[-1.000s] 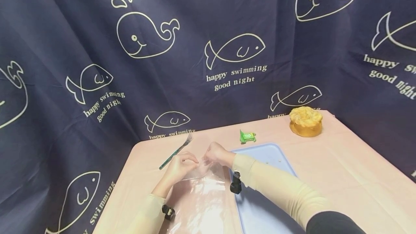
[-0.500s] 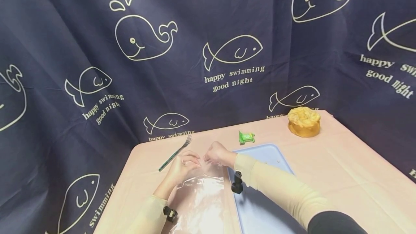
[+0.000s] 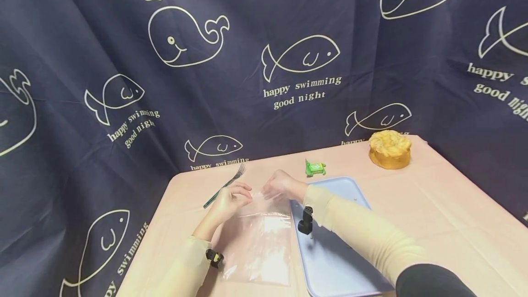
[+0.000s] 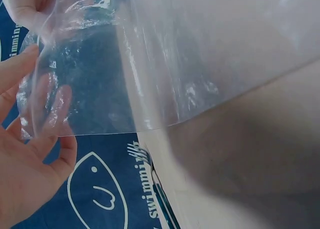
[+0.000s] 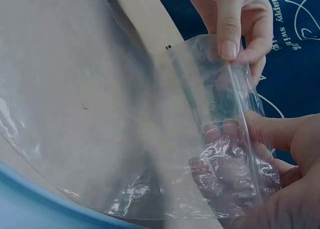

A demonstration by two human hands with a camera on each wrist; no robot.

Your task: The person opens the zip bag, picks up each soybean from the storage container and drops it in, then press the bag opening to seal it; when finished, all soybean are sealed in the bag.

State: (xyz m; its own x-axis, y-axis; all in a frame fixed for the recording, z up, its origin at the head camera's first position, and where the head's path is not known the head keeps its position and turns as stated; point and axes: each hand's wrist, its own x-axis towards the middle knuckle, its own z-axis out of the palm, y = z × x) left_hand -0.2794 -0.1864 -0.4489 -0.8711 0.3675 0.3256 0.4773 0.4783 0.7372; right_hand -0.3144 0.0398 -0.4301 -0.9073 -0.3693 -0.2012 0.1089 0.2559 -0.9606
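A clear plastic zip bag (image 3: 264, 242) hangs between both hands, its pressed-seal strip along the top edge. My left hand (image 3: 228, 200) pinches one end of that edge; in the left wrist view the thumb (image 4: 22, 64) lies on one side and several fingers show through the film. At the other end, my right hand (image 3: 284, 184) holds the edge, thumb (image 5: 272, 131) on the near face and fingertips seen through the plastic. Nothing shows inside the bag. Beyond the left hand lies a fork (image 3: 212, 199) with a dark green handle.
A light blue tray (image 3: 342, 255) with a few small bits on it lies under the right forearm. Behind it sits a green wrapped packet (image 3: 315, 168). A round golden cake (image 3: 389, 150) stands at the back right. Patterned dark blue curtain (image 3: 297, 118) borders the table.
Both hands still hold the bag's top edge, the right one slightly farther right. The bag's lower edge has come into the head view, which has tilted down a little.
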